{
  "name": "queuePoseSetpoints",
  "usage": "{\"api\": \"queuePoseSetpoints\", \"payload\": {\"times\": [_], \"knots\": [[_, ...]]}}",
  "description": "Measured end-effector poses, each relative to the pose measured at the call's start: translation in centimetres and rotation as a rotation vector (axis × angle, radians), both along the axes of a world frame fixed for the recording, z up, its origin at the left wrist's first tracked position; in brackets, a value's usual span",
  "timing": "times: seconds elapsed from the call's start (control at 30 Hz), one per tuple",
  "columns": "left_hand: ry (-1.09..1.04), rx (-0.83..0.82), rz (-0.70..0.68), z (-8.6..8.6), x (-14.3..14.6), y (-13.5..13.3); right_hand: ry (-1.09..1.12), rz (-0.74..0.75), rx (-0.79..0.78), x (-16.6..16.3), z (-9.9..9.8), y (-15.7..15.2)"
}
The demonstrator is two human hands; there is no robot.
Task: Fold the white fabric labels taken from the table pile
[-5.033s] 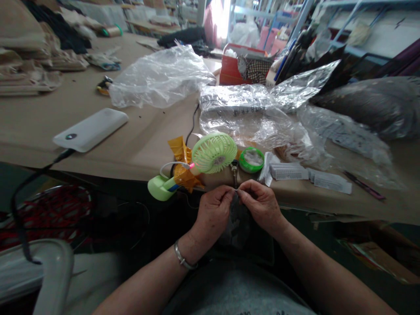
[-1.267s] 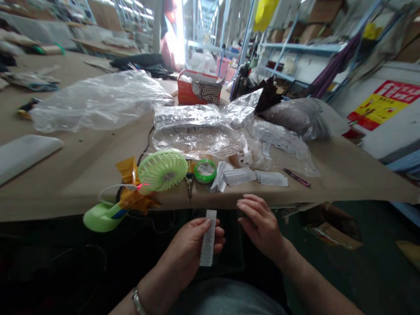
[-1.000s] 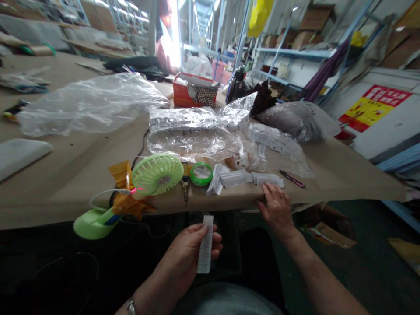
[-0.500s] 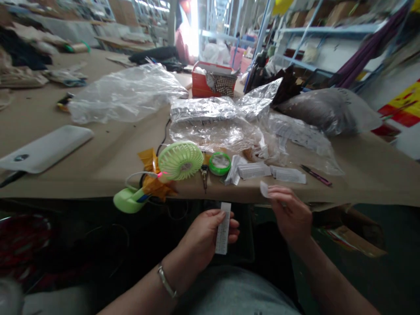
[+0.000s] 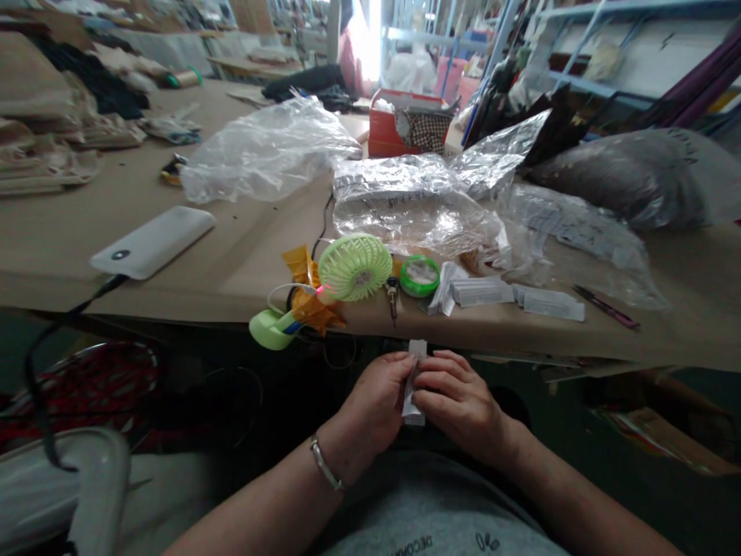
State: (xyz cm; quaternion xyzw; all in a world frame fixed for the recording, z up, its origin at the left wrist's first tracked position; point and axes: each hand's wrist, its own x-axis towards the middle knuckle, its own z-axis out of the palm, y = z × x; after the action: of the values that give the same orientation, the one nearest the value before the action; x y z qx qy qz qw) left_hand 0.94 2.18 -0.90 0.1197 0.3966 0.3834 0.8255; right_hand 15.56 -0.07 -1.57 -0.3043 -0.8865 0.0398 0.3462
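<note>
Over my lap, below the table edge, both hands meet on a narrow white label strip (image 5: 414, 384) held upright. My left hand (image 5: 376, 400) grips its left side with curled fingers, a silver bracelet on that wrist. My right hand (image 5: 457, 401) pinches the strip from the right, fingers closed against it. More white label stacks (image 5: 482, 290) lie on the brown table (image 5: 174, 286) just beyond my hands, beside a round green tin (image 5: 420, 276).
A small green fan (image 5: 354, 268) taped with yellow tape stands at the table edge. A white power bank (image 5: 153, 242) lies to the left. Crumpled clear plastic bags (image 5: 417, 205) cover the middle. A red box (image 5: 399, 123) sits behind. A pink pen (image 5: 606, 306) lies right.
My right hand reached to the label stacks on the table, picked up a small white piece, then came back to meet my left hand on the strip. The view swung left.
</note>
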Motion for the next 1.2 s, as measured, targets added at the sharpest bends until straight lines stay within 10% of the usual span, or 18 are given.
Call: {"api": "queuePoseSetpoints", "payload": {"times": [0.63,0.83,0.97,1.2], "knots": [[0.021,0.064,-0.006,0.7,-0.6,-0.5,0.078,-0.074,-0.11,-0.6,0.3,-0.9],[0.044,0.05,-0.216,1.7,-1.2,-0.8,0.608,-0.269,-0.766,1.1,-0.1,0.6],[0.035,0.082,-0.305,1.6,-1.3,-1.3,0.774,0.043,-1.397,1.8,-0.9,2.2],[0.047,0.097,-0.404,1.2,-1.3,-1.7,0.845,0.354,-1.568,1.6,-1.8,2.9]]}}
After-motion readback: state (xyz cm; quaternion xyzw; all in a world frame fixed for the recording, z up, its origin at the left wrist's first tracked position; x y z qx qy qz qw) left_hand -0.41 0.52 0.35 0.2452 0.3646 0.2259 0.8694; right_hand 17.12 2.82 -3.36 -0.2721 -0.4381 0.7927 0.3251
